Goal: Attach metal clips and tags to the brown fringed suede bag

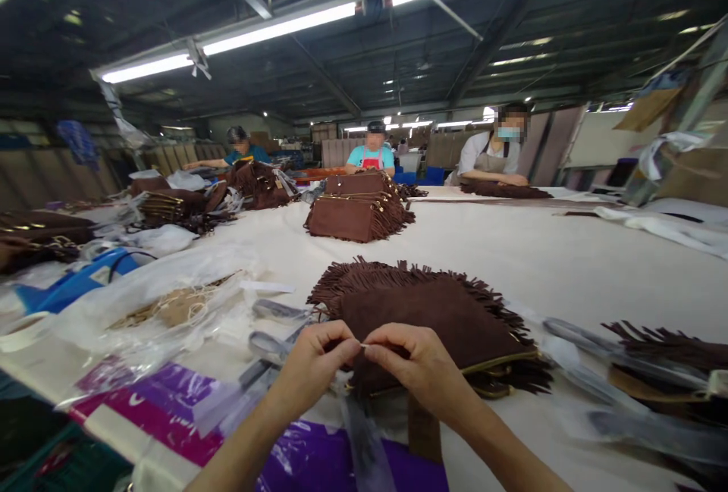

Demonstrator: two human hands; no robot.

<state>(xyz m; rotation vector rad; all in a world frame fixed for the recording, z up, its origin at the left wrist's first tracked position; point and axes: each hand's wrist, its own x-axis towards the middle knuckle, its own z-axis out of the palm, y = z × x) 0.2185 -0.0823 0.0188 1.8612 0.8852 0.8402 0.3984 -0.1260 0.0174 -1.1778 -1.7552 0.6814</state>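
Observation:
A brown suede bag with fringed edges lies flat on the pale table right in front of me. My left hand and my right hand meet over its near edge, fingertips pinched together on a thin pale string or tag thread. A brown strap or tag hangs below my right wrist. A gold zipper edge runs along the bag's near right side.
Clear plastic bags with tags and purple plastic sleeves lie to my left. Another fringed bag lies at right. A stack of brown bags stands mid-table. Three other people work at the far side.

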